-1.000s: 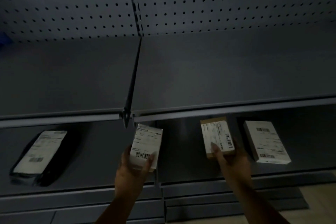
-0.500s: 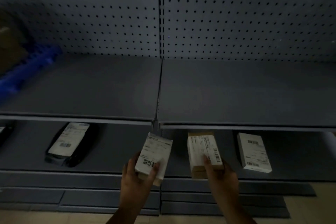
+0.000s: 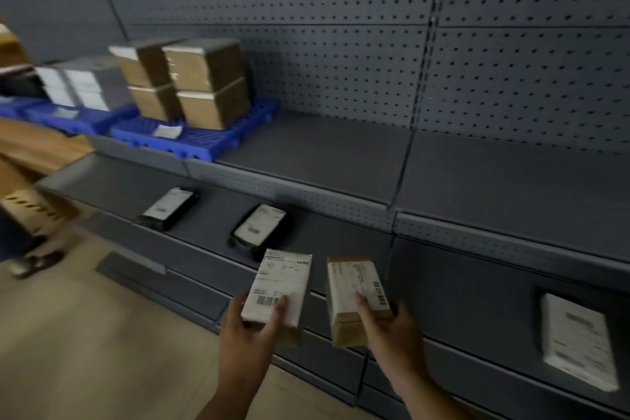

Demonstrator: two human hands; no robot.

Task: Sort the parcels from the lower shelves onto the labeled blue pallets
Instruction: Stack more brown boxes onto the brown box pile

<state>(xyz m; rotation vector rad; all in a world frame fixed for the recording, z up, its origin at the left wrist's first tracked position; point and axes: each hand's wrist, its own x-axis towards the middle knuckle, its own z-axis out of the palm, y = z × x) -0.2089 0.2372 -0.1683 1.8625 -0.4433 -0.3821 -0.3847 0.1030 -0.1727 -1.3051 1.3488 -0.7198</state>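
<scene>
My left hand (image 3: 250, 327) grips a small white-labelled parcel (image 3: 278, 290) by its near end. My right hand (image 3: 388, 331) grips a brown cardboard parcel (image 3: 354, 297) with a white barcode label. Both are held in front of the lower shelf (image 3: 211, 225). Two black parcels with white labels (image 3: 170, 208) (image 3: 260, 227) lie on that lower shelf to the left. A white parcel (image 3: 576, 341) lies on it at the far right. Blue pallets (image 3: 204, 140) sit on the upper shelf at the left, stacked with brown boxes (image 3: 204, 82) and grey-white boxes (image 3: 85, 85).
The grey upper shelf (image 3: 460, 174) runs to the right of the pallets, backed by pegboard (image 3: 341, 44). Wooden floor (image 3: 85, 334) lies at the lower left. Someone's shoe (image 3: 30, 262) and a striped cardboard box (image 3: 37, 208) are at the far left.
The view has swung left, bringing the blue pallets and their boxes into sight. Both hands have drawn their parcels out from the lower shelf toward me.
</scene>
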